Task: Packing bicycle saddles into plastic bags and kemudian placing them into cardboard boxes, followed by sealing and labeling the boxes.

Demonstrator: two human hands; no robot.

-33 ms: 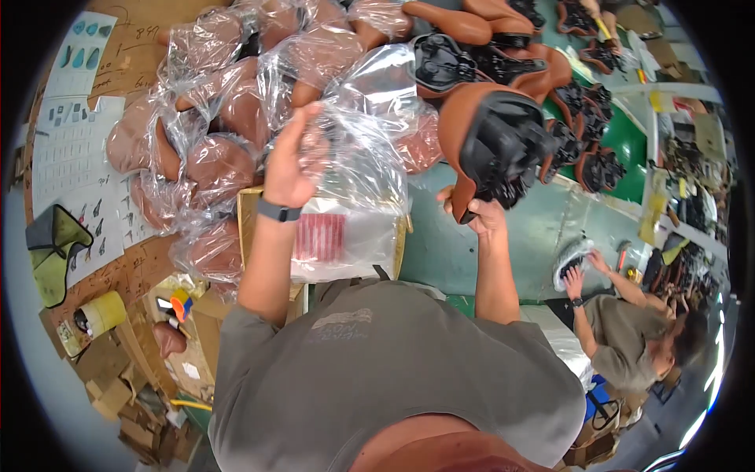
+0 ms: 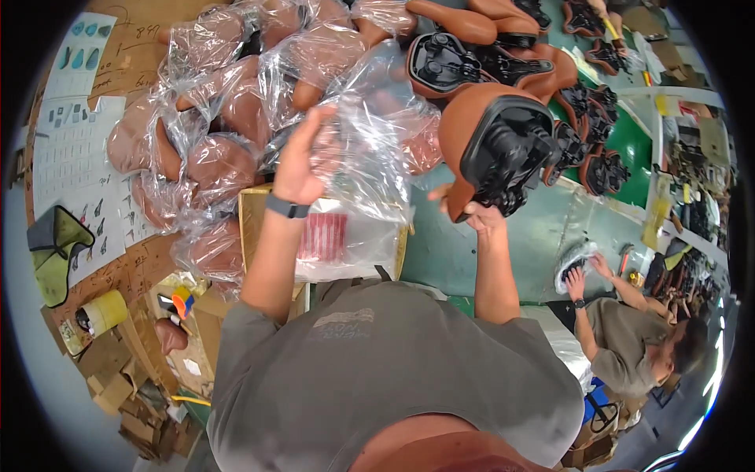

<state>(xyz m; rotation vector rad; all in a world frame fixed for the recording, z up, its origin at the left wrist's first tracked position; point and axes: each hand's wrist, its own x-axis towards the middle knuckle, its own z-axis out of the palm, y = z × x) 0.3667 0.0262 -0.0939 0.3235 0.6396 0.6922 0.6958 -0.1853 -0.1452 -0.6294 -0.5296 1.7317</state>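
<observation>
My right hand [image 2: 481, 216] grips a brown bicycle saddle [image 2: 469, 130] by its narrow nose, black underside facing me. My left hand [image 2: 300, 169] is upright with its fingers stretched out, touching a clear plastic bag [image 2: 366, 149]. The bag spreads crumpled to the right of that hand, and part of the palm shows through it. Below the bag stands an open carton [image 2: 245, 228] with flat plastic bags [image 2: 366, 248] in it, marked with red stripes. Bagged brown saddles [image 2: 220, 169] are heaped left of my left hand.
Several unbagged saddles [image 2: 444, 64] lie upside down at the back right on the green worktable [image 2: 444, 256]. At right, a co-worker's hands [image 2: 578, 279] touch a plastic-wrapped saddle [image 2: 568, 271]. Printed sheets [image 2: 75, 149] lie at the left; cardboard boxes [image 2: 118, 385] stand lower left.
My left hand has shifted slightly right, and the clear bag beside it has changed shape, its top moving off the saddle behind. The held saddle has turned slightly.
</observation>
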